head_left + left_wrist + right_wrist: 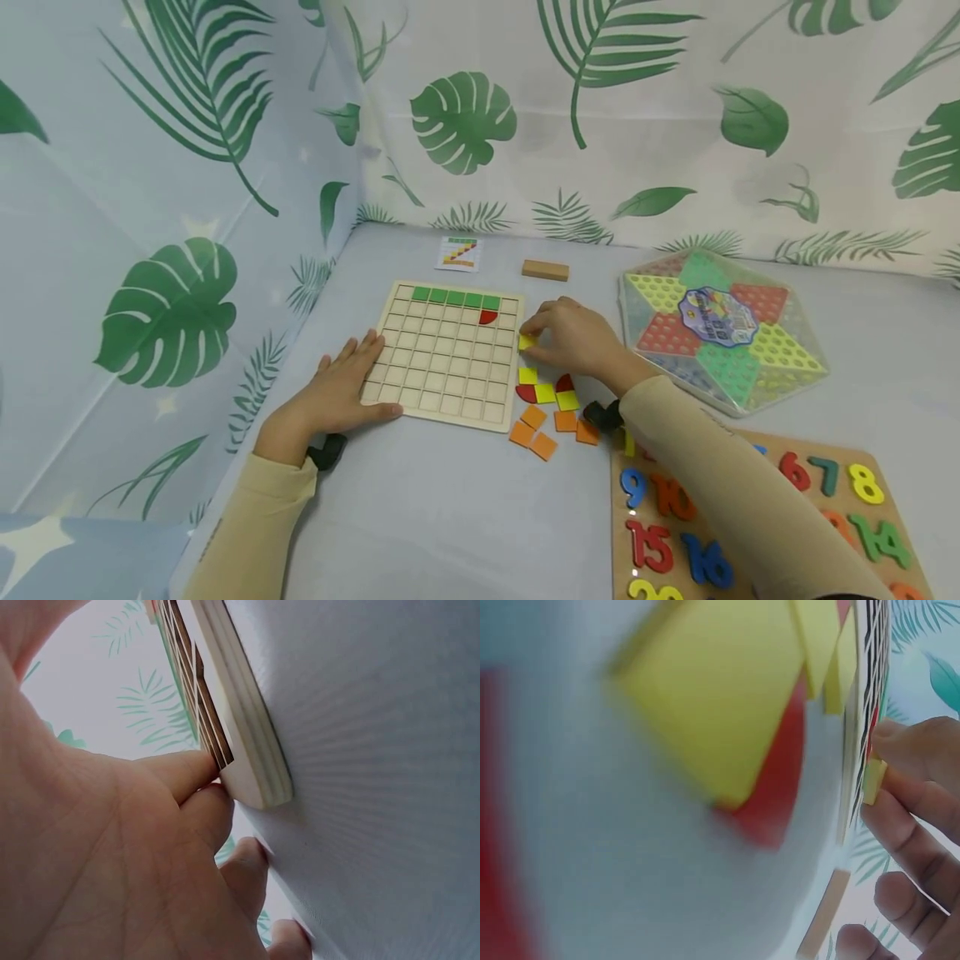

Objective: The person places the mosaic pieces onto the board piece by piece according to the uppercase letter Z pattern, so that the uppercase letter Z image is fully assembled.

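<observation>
Leaf-print backdrop, pale table, grid board, left hand at its eight o'clock corner, thumb and fingers apart, right hand pinching yellow tile at three o'clock.

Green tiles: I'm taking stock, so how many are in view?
5: the green tiles sit side by side in the far row of the board, second through sixth cells from the left. Others may hide beneath the right sleeve.

pale tabletop bearing grid board, pattern card, wooden block, loose tiles, star-patterned box, number board.
</observation>
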{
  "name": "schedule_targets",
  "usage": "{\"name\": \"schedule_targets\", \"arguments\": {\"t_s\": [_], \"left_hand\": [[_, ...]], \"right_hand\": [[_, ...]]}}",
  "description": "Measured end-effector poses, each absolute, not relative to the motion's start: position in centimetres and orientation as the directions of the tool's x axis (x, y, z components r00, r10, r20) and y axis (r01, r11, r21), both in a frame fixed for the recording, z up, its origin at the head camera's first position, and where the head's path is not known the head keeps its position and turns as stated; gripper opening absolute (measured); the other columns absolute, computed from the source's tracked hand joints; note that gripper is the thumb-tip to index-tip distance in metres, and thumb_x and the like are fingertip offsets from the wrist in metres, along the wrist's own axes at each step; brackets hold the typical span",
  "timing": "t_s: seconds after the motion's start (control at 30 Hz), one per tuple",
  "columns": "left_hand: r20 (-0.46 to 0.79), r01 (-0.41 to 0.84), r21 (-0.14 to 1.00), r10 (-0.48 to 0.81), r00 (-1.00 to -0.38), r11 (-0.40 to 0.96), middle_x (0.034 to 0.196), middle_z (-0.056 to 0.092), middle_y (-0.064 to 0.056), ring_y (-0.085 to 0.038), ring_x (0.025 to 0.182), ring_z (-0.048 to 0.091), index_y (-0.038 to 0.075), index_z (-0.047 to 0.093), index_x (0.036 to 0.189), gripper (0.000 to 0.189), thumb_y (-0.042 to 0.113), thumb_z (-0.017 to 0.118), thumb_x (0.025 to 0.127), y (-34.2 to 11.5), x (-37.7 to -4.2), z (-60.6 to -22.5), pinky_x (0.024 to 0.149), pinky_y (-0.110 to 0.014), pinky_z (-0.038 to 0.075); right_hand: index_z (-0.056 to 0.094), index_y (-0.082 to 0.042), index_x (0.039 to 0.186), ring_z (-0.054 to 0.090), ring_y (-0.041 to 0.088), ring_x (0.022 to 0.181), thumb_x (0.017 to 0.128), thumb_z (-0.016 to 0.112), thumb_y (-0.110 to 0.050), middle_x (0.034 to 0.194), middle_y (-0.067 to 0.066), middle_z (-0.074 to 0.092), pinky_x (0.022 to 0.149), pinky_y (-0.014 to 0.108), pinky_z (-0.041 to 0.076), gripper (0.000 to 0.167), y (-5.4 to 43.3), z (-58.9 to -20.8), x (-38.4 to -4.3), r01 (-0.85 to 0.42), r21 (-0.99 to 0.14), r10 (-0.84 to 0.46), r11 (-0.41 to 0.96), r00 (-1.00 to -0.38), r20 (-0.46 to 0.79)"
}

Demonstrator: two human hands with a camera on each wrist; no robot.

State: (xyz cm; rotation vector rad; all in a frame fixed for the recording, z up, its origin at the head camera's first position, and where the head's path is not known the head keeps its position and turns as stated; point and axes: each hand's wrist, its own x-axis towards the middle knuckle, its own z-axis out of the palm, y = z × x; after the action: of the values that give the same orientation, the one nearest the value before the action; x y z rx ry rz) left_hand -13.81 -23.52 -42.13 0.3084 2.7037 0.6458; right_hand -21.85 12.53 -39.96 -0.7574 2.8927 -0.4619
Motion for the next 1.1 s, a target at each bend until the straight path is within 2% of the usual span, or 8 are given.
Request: {"name": "schedule_targets", "arguments": {"t_s": [0.3, 0.5, 0.73, 1.1], "left_hand": [[-0.278, 0.134, 0.477, 0.294, -0.914, 0.868, 0.176, 0.006, -0.016, -0.047, 0.162, 0.003, 0.005, 0.011, 0.167, 0.114, 0.058, 0.074, 0.089, -23.6, -13.8, -42.7, 0.124, -0.076, 0.006], [-0.281, 0.131, 0.485, 0.296, -0.913, 0.865, 0.176, 0.006, -0.015, -0.046, 0.162, 0.003, 0.006, 0.011, 0.167, 0.113, 0.057, 0.074, 0.089, -23.4, -13.8, -42.5, 0.124, -0.075, 0.006], [-0.274, 0.143, 0.455, 0.291, -0.917, 0.879, 0.176, 0.007, -0.016, -0.046, 0.162, 0.005, 0.005, 0.011, 0.167, 0.114, 0.058, 0.073, 0.089, -23.3, -13.9, -42.2, 0.125, -0.075, 0.008], [-0.274, 0.135, 0.438, 0.275, -0.921, 0.889, 0.176, 0.007, -0.015, -0.046, 0.162, 0.006, 0.006, 0.011, 0.168, 0.114, 0.058, 0.073, 0.088, -23.6, -13.9, -41.9, 0.125, -0.074, 0.009]], "right_hand": [[0.081, -0.019, 0.116, 0.062, 0.026, 0.11, 0.091, 0.08, -0.03, 0.117, 0.002, 0.076, 0.084, 0.042, 0.058, 0.028, 8.7, -40.1, -24.0, -0.461, -0.351, -0.497, 0.815, -0.867, -0.014], [0.08, -0.018, 0.115, 0.059, 0.023, 0.101, 0.093, 0.079, -0.03, 0.114, 0.002, 0.075, 0.078, 0.037, 0.053, 0.025, 6.3, -40.4, -25.3, -0.497, -0.318, -0.525, 0.807, -0.851, -0.003], [0.079, -0.017, 0.12, 0.06, 0.024, 0.104, 0.094, 0.077, -0.029, 0.12, 0.004, 0.073, 0.083, 0.038, 0.052, 0.028, 4.8, -40.1, -26.1, -0.52, -0.274, -0.546, 0.809, -0.837, -0.022], [0.08, -0.019, 0.119, 0.061, 0.025, 0.106, 0.096, 0.076, -0.032, 0.119, 0.003, 0.072, 0.085, 0.04, 0.053, 0.027, 3.8, -40.2, -26.8, -0.521, -0.247, -0.547, 0.817, -0.836, -0.043]]}}
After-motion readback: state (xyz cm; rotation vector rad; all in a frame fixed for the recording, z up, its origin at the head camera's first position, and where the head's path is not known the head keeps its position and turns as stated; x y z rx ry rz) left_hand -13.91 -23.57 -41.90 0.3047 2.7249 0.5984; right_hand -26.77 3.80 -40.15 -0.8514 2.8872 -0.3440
